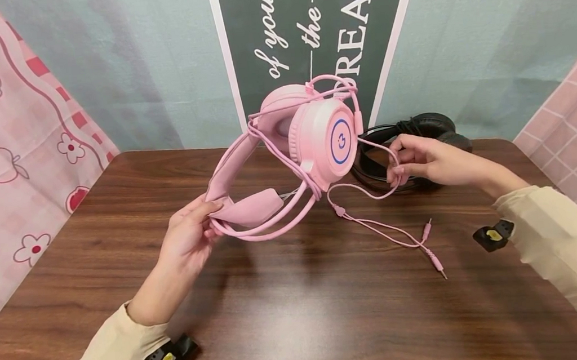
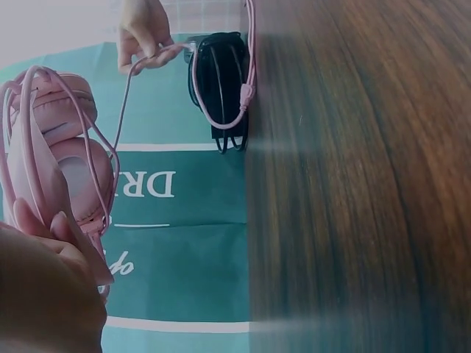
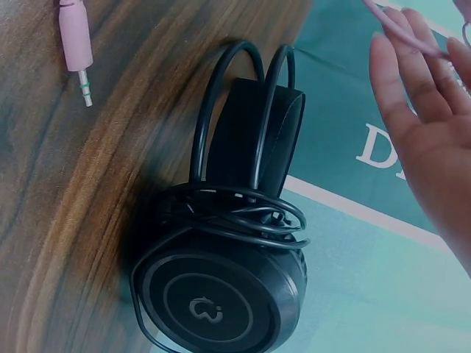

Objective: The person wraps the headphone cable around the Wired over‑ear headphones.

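My left hand [image 1: 188, 236] grips the headband of a pink headset [image 1: 322, 138], raised above the table. Its ear cups point up and to the right, and pink cable is wound around them and the band. To the right, my right hand [image 1: 426, 160] pinches a loose stretch of the pink cable [image 1: 378, 197] between thumb and fingers. Below that stretch the cable splits, and two pink plugs [image 1: 436, 261] dangle over the tabletop. In the right wrist view the cable [image 3: 401, 33] crosses my fingers, and one plug [image 3: 76, 37] shows at upper left.
A black headset [image 3: 221, 294] with its cable wrapped around it lies at the back right of the wooden table [image 1: 300, 326], behind my right hand. A dark green lettered banner [image 1: 287, 33] hangs behind, with a pink patterned cloth [image 1: 23, 167] at left.
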A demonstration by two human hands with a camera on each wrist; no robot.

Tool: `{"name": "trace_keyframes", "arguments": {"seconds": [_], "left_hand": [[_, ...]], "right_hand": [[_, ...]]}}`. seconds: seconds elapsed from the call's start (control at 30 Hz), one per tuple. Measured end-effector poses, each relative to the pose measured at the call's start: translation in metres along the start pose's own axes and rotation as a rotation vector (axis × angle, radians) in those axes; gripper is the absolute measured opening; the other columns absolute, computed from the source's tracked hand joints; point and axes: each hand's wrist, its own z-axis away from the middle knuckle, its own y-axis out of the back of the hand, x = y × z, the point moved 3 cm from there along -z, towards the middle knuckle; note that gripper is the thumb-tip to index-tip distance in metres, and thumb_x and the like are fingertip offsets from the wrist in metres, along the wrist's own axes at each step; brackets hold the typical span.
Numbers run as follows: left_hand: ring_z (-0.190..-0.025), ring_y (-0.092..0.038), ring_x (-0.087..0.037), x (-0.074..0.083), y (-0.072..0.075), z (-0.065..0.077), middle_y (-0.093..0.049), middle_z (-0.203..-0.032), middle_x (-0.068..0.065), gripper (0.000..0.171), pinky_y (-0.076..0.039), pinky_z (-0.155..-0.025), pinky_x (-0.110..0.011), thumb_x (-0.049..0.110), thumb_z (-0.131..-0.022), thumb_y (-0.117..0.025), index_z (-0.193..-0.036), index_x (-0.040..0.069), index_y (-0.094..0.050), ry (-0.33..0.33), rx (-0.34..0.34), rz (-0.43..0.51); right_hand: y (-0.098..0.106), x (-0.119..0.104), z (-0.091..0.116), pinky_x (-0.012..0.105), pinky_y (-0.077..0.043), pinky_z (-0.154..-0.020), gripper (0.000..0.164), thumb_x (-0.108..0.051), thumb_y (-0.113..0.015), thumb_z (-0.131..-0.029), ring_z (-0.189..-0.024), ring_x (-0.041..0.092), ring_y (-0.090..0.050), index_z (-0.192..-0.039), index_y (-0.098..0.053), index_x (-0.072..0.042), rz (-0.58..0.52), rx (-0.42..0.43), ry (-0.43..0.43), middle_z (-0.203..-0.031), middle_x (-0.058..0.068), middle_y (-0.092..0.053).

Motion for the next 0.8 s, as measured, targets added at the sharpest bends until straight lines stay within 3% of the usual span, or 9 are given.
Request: {"name": "trace_keyframes", "arguments": {"seconds": [0.2,0.4,0.5,0.67,0.8], "left_hand": [[-0.038,-0.045,-0.006,0.004,0.003,-0.002,-0.054,-0.060,-0.005,0.023,-0.034,-0.032,-0.009,-0.009,-0.087,-0.045,-0.083,0.004,-0.063,-0.016,0.017,-0.019],[-0.037,-0.046,-0.007,0.009,0.006,-0.004,-0.055,-0.058,-0.005,0.022,-0.034,-0.032,-0.009,-0.010,-0.087,-0.046,-0.085,0.004,-0.063,-0.055,0.022,-0.036],[-0.036,-0.047,-0.007,0.012,0.006,-0.006,-0.055,-0.057,-0.005,0.022,-0.033,-0.032,-0.009,-0.010,-0.087,-0.046,-0.085,0.003,-0.062,-0.074,0.016,-0.053],[-0.036,-0.049,-0.006,0.016,0.009,-0.007,-0.056,-0.054,-0.004,0.026,-0.034,-0.032,-0.009,-0.011,-0.086,-0.045,-0.081,0.006,-0.065,-0.109,0.018,-0.112],[-0.036,-0.049,-0.006,0.019,0.011,-0.007,-0.058,-0.055,-0.004,0.027,-0.035,-0.032,-0.010,-0.010,-0.085,-0.048,-0.082,0.009,-0.066,-0.146,0.032,-0.190]], "right_hand": [[-0.005,0.003,0.002,0.029,-0.053,-0.062,0.046,0.021,-0.042,-0.084,-0.075,0.022,-0.060,-0.122,-0.041,-0.005,-0.012,-0.117,-0.027,-0.086,0.021,-0.056],[-0.009,0.008,0.005,0.030,-0.053,-0.066,0.052,0.014,-0.041,-0.090,-0.079,0.022,-0.060,-0.136,-0.030,-0.007,0.020,-0.191,-0.106,-0.088,0.022,-0.056],[-0.008,0.011,0.008,0.030,-0.053,-0.065,0.049,0.013,-0.042,-0.089,-0.077,0.020,-0.061,-0.135,-0.032,-0.003,0.045,-0.184,-0.130,-0.084,0.020,-0.058],[-0.004,0.014,0.010,0.026,-0.051,-0.057,0.033,0.015,-0.045,-0.087,-0.068,0.018,-0.059,-0.118,-0.046,0.005,0.172,-0.106,-0.113,-0.079,0.009,-0.061],[-0.004,0.018,0.011,0.026,-0.050,-0.055,0.027,0.018,-0.044,-0.085,-0.065,0.018,-0.058,-0.109,-0.046,0.008,0.181,-0.079,-0.102,-0.077,0.010,-0.059]]}}
